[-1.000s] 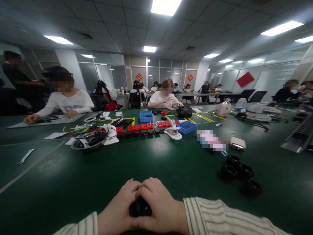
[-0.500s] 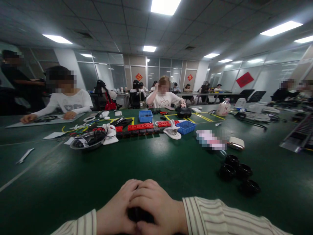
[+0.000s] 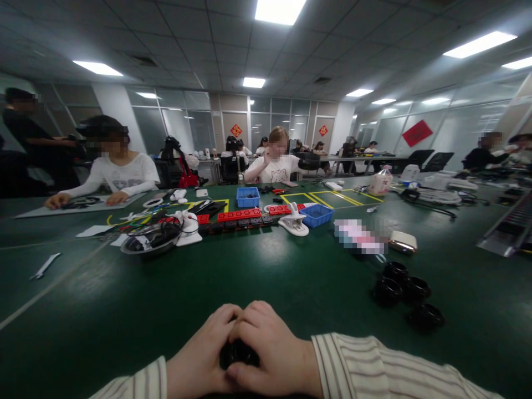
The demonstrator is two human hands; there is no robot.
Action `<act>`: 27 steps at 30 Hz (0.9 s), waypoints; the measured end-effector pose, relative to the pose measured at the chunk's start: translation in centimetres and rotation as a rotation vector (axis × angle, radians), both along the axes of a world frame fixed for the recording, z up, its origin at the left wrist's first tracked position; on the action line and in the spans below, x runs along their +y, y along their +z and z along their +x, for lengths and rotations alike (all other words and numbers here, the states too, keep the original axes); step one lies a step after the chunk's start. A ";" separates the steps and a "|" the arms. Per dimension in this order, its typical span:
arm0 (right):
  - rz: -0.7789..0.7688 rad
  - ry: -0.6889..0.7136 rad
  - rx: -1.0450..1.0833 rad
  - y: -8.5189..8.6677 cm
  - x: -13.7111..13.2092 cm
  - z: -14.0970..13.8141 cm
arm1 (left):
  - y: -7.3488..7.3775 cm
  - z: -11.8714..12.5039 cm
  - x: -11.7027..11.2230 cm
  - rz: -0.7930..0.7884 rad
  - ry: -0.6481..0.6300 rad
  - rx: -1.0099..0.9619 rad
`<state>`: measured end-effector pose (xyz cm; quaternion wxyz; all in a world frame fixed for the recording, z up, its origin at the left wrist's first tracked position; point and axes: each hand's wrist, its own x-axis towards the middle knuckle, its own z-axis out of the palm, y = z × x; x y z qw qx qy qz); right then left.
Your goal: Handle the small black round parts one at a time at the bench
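My left hand (image 3: 202, 350) and my right hand (image 3: 276, 350) are closed together around a black round part (image 3: 238, 353), low in the middle of the head view. Between the palms only its dark, glossy top shows; the fingers hide the rest, so its exact kind cannot be told. The right fingers curl over its far side, and the right thumb lies across its near edge. Off to the right on the green table (image 3: 174, 310), several black ring-shaped parts (image 3: 417, 289) stand in a loose cluster.
Farther forward lie a metal bowl (image 3: 145, 249) of dark parts, red-and-black strips (image 3: 239, 216), a white clip stand (image 3: 293, 223) and blue trays (image 3: 316, 215). A gold-edged white case (image 3: 402, 242) is to the right, a wrench (image 3: 45, 266) far left. Co-workers sit opposite.
My right hand has shifted slightly, and more of the black part's top shows above the right thumb. Across the table, a person has lifted a black case off the surface.
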<state>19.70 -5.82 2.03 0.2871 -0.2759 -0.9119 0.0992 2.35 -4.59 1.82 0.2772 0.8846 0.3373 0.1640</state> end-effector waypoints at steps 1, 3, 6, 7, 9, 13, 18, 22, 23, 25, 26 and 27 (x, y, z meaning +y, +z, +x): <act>0.007 0.022 0.003 0.0 0.0 0.0 | 0.0 0.1 0.0 -0.004 -0.001 -0.005; 0.024 0.098 0.009 0.2 0.1 0.1 | 0.0 0.1 0.0 -0.022 -0.005 -0.008; 0.067 0.262 -0.023 0.4 0.2 0.2 | -0.2 0.0 0.3 -0.037 -0.003 -0.010; 0.083 0.306 -0.042 0.4 0.2 0.2 | -0.3 -0.1 0.3 -0.036 0.002 -0.014; 0.108 0.354 -0.057 0.3 0.3 0.3 | -0.5 -0.2 0.4 -0.035 0.009 -0.023; 0.093 0.329 0.066 0.2 0.2 0.3 | -0.7 -0.5 0.3 0.001 -0.024 -0.002; -0.007 0.119 0.193 0.4 -0.2 0.3 | -0.9 -0.6 -0.1 0.083 -0.012 0.034; -0.040 -0.033 0.155 0.1 -0.2 0.2 | -0.8 -0.5 -0.3 0.085 0.038 0.073; -0.038 -0.046 0.124 0.0 -0.2 0.1 | -0.7 -0.4 -0.3 0.076 0.047 0.076; -0.027 -0.047 0.062 -0.2 -0.2 0.1 | -0.3 -0.1 -0.3 0.049 0.056 0.065; -0.020 -0.041 0.041 -0.2 -0.2 0.0 | -0.2 0.0 -0.3 0.031 0.058 0.050; -0.012 -0.032 0.029 -0.2 -0.2 0.0 | 0.0 0.1 -0.3 0.011 0.056 0.032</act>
